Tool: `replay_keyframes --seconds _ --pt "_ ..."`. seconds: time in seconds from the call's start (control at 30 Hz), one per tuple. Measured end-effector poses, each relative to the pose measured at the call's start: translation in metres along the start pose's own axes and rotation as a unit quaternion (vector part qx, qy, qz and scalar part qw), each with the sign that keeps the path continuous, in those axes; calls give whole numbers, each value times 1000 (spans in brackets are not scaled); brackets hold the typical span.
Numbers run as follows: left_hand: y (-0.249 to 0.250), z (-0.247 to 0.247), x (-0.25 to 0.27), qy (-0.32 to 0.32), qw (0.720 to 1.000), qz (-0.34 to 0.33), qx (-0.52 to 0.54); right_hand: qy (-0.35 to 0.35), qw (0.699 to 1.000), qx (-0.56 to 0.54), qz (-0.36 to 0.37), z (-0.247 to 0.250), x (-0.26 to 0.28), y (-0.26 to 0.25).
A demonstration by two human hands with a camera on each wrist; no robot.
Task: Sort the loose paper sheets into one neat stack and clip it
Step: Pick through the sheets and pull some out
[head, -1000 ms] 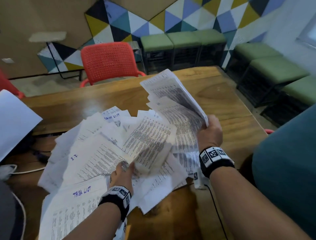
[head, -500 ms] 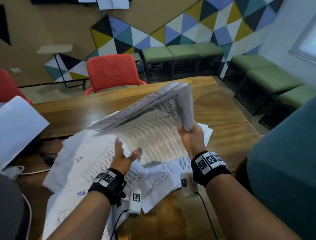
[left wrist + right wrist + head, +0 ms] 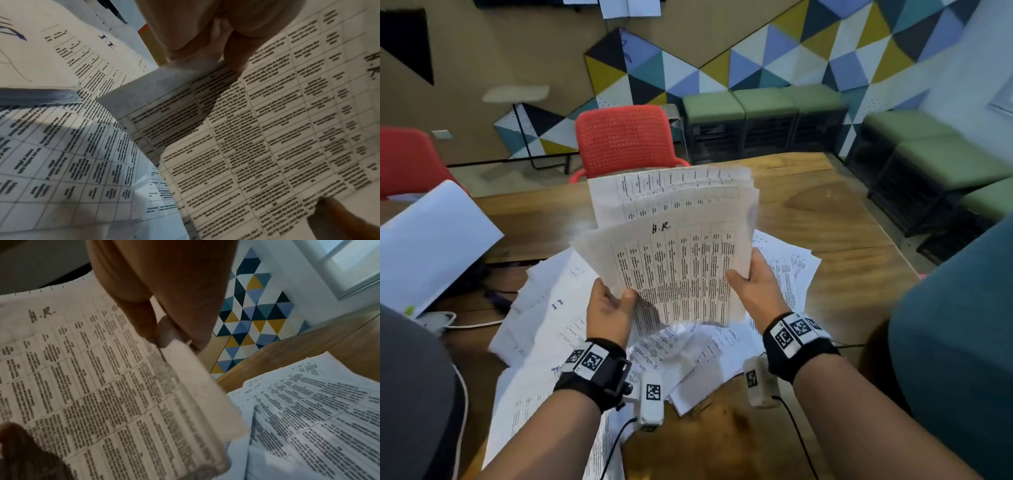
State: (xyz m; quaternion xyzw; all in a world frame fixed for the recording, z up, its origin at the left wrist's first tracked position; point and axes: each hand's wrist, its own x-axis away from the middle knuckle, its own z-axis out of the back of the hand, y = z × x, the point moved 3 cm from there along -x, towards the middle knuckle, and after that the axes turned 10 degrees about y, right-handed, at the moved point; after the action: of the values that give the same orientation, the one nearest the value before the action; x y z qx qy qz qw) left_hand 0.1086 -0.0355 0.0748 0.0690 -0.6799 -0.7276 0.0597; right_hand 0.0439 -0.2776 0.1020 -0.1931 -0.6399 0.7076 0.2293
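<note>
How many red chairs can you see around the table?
2. One red chair stands at the far side of the wooden table, straight ahead. The other red chair is at the far left, partly cut off by the picture edge. More may stand out of view.

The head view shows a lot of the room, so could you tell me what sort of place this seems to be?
Probably an office meeting or break-out room. A large wooden table carries printed sheets, red chairs stand at it, and green cushioned stools line a wall of coloured triangle panels.
</note>
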Motion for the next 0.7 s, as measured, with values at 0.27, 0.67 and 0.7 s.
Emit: replay_keyframes --seconds 0.27,0.67,0.7 --pt "-2 -3 16 -10 996 69 52 -4 997 -68 -36 -10 11 18" --pt "-19 -16 14 -49 992 68 -92 -34 996 70 -40 -21 16 36" --pt "-23 -16 14 -53 989 67 -124 -33 993 107 -35 -22 16 40"
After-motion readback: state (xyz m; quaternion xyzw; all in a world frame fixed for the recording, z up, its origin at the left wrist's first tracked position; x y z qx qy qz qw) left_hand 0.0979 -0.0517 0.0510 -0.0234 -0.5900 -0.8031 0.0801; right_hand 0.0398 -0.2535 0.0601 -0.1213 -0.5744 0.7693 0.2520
